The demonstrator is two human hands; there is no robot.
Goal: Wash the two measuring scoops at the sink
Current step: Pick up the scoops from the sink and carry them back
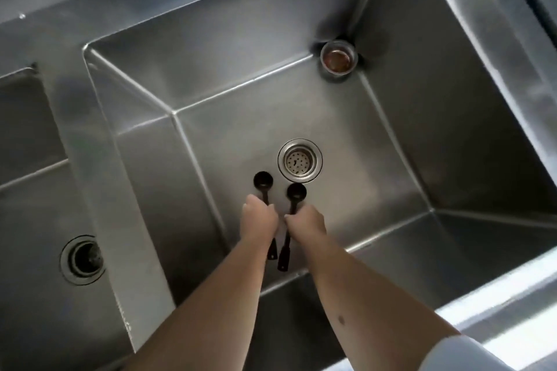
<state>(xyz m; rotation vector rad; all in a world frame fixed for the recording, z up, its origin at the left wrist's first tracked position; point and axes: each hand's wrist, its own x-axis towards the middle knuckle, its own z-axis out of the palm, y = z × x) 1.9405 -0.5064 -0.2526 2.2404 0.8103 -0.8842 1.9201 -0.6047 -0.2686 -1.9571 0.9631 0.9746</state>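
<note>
- My two bare forearms sit nearest the lens, reaching down into the steel sink [407,117].
- My left hand [258,220] is clenched around the handle of the left scoop [263,181], whose black bowl lies just left of the drain strainer [300,160].
- My right hand [307,223] grips the right scoop [296,191] the same way, its bowl just below the drain strainer.
- Both handle ends poke out beneath my hands, side by side.
- Far beyond the drain strainer, a small metal cup [338,59] stands in the basin's back corner.
- A second drain [82,259] sits in the neighbouring basin, well left of the drain strainer.
</note>
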